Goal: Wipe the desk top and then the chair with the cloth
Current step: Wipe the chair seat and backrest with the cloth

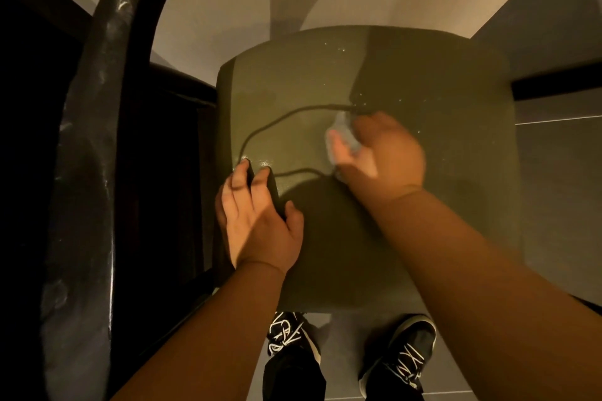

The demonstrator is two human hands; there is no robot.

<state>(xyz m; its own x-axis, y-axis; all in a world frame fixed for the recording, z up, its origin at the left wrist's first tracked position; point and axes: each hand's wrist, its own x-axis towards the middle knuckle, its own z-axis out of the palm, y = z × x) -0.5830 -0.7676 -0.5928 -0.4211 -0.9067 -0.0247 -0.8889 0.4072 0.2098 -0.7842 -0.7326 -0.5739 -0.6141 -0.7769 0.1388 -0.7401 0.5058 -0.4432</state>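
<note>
I look straight down on the olive-green chair seat (374, 238). My right hand (384, 156) grips a crumpled pale blue cloth (342, 137) and presses it on the middle of the seat; the hand is blurred. My left hand (257, 218) rests at the seat's left edge, fingers and thumb curled round a small black block (273, 187). A thin black cable (277, 122) loops from the block across the seat to just above the cloth. The far right part of the seat lies in dark shadow.
A glossy black curved chair part (84, 172) runs down the left side. Dark frame bars (553, 85) stick out on both sides of the seat. My two black shoes (400, 358) stand on the grey tiled floor (560, 189) below the seat's near edge.
</note>
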